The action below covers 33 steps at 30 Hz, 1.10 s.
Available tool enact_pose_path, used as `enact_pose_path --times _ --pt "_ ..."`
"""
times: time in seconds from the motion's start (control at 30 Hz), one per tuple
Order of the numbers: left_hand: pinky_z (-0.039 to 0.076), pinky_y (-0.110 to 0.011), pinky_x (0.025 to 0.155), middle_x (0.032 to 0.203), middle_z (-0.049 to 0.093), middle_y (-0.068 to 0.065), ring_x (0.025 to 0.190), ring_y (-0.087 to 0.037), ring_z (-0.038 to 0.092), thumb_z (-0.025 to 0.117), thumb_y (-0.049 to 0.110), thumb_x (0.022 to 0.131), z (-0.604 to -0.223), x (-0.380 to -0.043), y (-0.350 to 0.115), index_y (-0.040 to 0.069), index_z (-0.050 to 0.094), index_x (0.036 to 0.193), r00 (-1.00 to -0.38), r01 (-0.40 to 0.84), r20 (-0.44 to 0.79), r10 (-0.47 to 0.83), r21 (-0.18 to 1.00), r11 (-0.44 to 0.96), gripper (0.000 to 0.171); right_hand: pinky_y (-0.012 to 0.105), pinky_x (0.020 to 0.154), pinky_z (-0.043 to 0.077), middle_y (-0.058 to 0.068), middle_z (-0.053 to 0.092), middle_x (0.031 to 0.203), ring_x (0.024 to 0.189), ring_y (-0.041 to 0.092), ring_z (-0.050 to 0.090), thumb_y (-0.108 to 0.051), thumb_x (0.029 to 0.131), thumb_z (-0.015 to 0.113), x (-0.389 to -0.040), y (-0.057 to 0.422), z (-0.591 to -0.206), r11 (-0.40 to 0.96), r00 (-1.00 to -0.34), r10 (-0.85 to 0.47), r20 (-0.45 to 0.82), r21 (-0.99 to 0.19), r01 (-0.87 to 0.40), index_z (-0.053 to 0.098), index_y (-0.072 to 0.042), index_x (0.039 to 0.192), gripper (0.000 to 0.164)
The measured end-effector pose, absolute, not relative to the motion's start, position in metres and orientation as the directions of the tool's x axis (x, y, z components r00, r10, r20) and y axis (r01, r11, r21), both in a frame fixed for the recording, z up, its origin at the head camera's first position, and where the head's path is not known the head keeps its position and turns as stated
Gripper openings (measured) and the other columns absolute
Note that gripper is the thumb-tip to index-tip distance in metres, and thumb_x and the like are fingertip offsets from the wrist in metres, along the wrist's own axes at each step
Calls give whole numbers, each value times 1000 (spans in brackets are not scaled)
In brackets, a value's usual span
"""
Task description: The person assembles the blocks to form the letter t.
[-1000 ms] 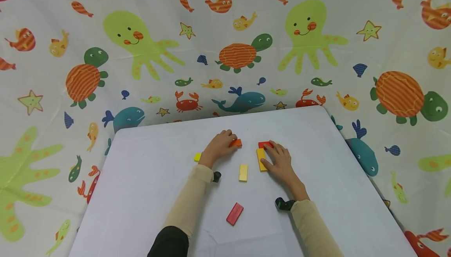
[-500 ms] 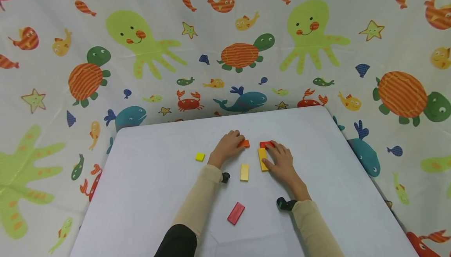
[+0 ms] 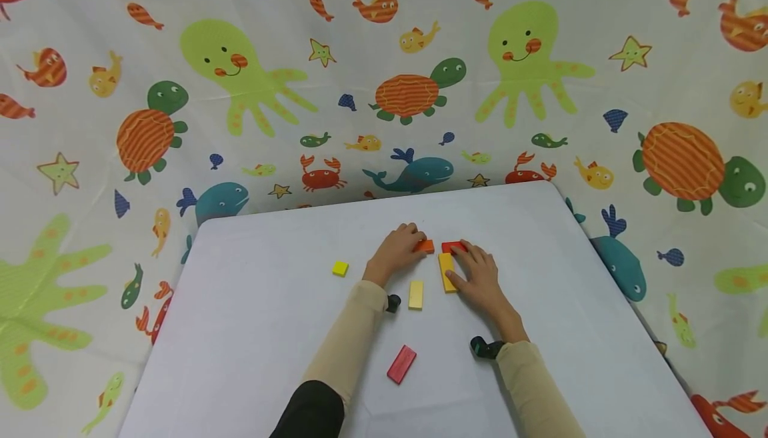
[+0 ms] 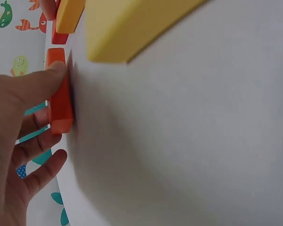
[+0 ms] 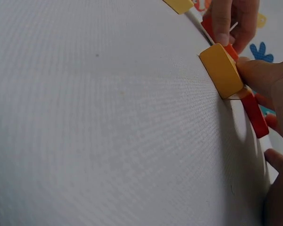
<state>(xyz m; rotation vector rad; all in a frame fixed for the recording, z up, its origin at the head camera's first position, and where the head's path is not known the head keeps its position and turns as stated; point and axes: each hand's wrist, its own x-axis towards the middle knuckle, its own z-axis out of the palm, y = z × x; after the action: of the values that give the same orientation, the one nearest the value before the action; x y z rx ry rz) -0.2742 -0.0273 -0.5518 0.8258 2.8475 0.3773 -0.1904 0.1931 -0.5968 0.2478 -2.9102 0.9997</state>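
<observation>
My left hand [image 3: 394,253] pinches an orange block [image 4: 61,108] lying on the white table, the thumb on the near face and fingers behind it. A short gap to the right lies a red block [image 3: 449,247]. Just in front of that, an amber block [image 5: 220,73] extends toward me, its far end close to the red one. My right hand [image 3: 482,279] holds these two: its thumb presses the amber block while the fingers reach the red block, partly covering both. In the right wrist view, the left fingertips show beside the amber block.
A pale yellow block [image 3: 416,295] lies between the forearms, and a dark pink block [image 3: 401,365] is nearer to me. A small bright yellow block [image 3: 340,269] sits left of my left hand. Behind the white table [image 3: 252,331] hangs a sea-animal curtain [image 3: 336,105].
My left hand has slid the orange block rightward, nearer the red block, uncovering the bright yellow block. The right hand stays in place on the red and amber blocks.
</observation>
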Motion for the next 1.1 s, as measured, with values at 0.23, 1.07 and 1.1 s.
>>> enact_pose_path --times 0.23,1.07,1.1 --pt "50 -39 113 139 61 -6 125 -22 55 67 39 102 -551 -272 -22 16 65 139 -832 506 -88 548 287 814 44 74 121 16 19 36 166 152 50 28 -33 97 71 -190 194 -599 780 -986 -131 100 -603 -165 50 -10 154 65" --pt "52 -34 107 128 63 -3 115 -20 55 69 41 99 -559 -273 -14 16 68 134 -809 543 -57 585 305 782 43 76 120 15 19 37 166 151 50 28 -33 96 72 -190 194 -599 758 -984 -135 117 -628 -178 51 -10 154 65" --pt "52 -34 107 128 63 -3 115 -20 55 69 41 99 -559 -273 -14 16 68 134 -808 544 -58 586 308 781 43 76 120 16 19 37 166 151 50 28 -33 96 72 -190 194 -598 759 -984 -134 117 -626 -178 51 -10 153 65"
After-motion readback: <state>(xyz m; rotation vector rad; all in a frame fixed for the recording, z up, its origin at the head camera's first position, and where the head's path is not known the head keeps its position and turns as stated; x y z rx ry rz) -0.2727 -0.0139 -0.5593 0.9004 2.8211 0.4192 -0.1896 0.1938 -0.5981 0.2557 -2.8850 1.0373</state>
